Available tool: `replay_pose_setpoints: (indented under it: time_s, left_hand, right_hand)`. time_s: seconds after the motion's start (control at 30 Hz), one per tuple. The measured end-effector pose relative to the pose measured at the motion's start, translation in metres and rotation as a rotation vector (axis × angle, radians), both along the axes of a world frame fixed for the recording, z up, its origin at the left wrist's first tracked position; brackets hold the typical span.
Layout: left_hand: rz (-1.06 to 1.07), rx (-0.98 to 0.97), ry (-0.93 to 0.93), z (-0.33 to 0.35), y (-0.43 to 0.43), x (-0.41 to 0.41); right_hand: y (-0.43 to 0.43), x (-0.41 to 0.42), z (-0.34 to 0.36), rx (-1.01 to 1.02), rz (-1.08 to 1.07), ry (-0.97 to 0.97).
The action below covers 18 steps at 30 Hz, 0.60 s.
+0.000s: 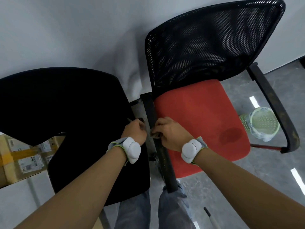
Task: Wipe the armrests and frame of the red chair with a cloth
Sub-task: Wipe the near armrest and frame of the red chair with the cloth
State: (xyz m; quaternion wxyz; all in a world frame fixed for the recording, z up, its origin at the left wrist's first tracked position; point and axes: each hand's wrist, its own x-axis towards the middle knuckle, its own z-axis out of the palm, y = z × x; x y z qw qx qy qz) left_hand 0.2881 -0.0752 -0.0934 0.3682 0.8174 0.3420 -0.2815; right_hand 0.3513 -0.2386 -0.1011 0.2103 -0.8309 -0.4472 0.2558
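Note:
The red chair has a red seat (203, 119), a black mesh back (206, 47) and black armrests. Its left armrest (166, 167) runs towards me between the two chairs; the right armrest (274, 103) curves round the far side. Both hands meet on the left armrest near its middle. My left hand (135, 131) is curled on the armrest's outer side and my right hand (170, 134) on its inner side. A greyish cloth (151, 140) seems pinched between them, wrapped over the armrest and mostly hidden by the fingers.
A black chair (66, 109) stands close on the left, almost touching the armrest. Taped cardboard boxes (24, 156) sit at the lower left. A green mesh waste basket (262, 124) stands on the grey floor to the right. A white wall is behind. My legs (171, 210) are below.

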Motion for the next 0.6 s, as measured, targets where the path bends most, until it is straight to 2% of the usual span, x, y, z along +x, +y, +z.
replay_pose_setpoints:
  time_s: [0.07,0.17,0.33,0.47,0.6]
  left_hand:
    - [-0.012,-0.004,0.016,0.0,-0.002,-0.001]
    - [-0.016,0.011,0.028,0.001,-0.005,0.0]
    - [-0.047,0.014,0.056,0.002,-0.006,-0.002]
    - [-0.051,0.008,0.067,0.003,-0.009,-0.002]
    - [-0.045,0.003,0.068,0.002,-0.014,-0.001]
  right_hand:
    - [-0.001,0.003,0.002,-0.041,0.047,-0.02]
    - [0.003,0.007,-0.004,0.027,0.012,-0.101]
    - [-0.006,0.0,-0.01,0.046,0.109,-0.083]
    - [-0.02,0.016,-0.001,0.012,0.014,-0.049]
    - [-0.01,0.015,-0.005,0.127,-0.141,-0.059]
